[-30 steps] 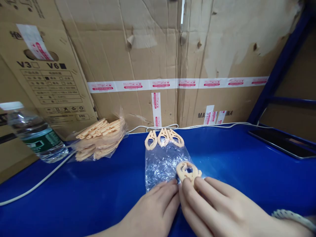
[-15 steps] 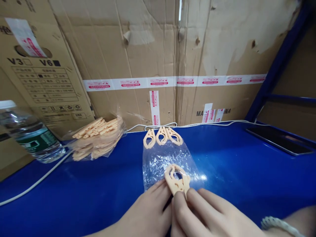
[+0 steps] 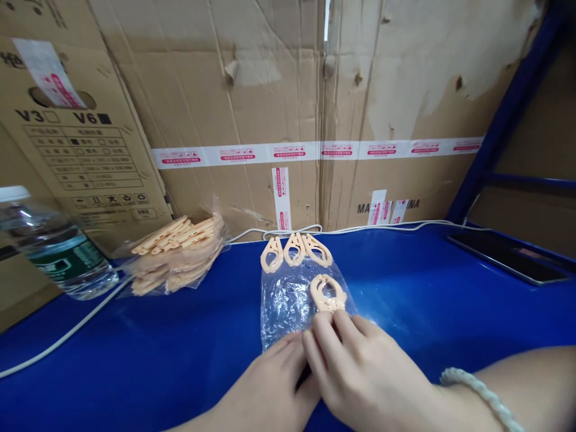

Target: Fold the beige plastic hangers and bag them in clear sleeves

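Observation:
My right hand pinches a peach plastic clip at its near end and holds it flat inside or on a small clear plastic bag. Three more peach clips lie side by side at the bag's far end. My left hand rests with fingers together on the bag's near edge, pressing it onto the blue table. A pale beaded bracelet circles my right wrist.
A clear bag of several peach clips lies at the left, beside a lying water bottle. A white cable runs along the table's back. Taped cardboard boxes form the back wall. A dark flat tray sits at the right.
My right hand has pushed the held clip away from me, deeper along the bag toward the three clips. My left hand stayed on the bag's near edge.

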Available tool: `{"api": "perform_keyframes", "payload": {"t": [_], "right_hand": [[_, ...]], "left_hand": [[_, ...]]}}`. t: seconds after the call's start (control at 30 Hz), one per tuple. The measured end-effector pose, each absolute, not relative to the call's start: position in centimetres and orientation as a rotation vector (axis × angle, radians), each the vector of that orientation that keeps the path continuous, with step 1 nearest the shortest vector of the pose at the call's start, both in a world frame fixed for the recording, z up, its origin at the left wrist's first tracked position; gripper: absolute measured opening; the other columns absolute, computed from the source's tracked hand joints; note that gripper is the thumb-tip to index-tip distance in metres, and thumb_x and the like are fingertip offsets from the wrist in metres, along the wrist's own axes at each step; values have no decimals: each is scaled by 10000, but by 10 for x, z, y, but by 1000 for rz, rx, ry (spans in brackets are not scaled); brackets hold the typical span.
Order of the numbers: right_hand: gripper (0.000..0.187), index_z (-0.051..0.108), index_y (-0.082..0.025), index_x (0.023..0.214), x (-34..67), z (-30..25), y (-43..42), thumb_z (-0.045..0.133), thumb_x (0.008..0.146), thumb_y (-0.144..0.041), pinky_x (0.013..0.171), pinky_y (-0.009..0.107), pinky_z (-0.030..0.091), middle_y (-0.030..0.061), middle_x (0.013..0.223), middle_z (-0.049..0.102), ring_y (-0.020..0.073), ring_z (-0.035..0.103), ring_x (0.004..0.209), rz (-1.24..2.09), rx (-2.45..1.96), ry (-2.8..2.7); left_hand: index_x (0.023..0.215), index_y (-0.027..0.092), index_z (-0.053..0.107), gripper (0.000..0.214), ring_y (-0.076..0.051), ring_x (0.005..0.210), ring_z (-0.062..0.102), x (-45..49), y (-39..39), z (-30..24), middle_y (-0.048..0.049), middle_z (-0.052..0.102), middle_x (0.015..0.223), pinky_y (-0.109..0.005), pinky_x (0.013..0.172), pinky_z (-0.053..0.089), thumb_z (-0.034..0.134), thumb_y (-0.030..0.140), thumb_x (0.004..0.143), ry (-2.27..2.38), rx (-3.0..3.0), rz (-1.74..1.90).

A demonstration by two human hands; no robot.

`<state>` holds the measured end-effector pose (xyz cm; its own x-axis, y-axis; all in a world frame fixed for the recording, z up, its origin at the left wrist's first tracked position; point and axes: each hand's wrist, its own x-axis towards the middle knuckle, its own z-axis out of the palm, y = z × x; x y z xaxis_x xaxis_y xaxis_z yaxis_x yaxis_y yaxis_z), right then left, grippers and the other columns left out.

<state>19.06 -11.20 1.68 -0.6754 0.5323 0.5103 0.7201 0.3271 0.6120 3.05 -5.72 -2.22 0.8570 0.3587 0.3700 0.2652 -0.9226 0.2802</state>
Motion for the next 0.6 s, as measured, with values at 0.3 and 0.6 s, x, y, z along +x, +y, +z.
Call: {"api": "perform_keyframes", "payload": {"t": [0.3,0.6], "right_hand": [[134,644,-138,704,192,9,-98,535,718,-61,381,317,443,93,663,612,253,594,597,-1175,-1242,-2359],[233,598,-137,962,223,56,-77,722,766,-166,612,336,562,115,974,651,263,629,851,-475,-1414,-2708]], "left_hand": [[1266,170,593,307,-262,1081,696,28,-55,-22,-139,723,1171,-392,962,570,468,194,987,383,3020,575],[1299,201,566,315,-254,1158,662,27,-53,-19,-95,706,1230,-360,949,581,442,230,1010,371,3089,667]]}}
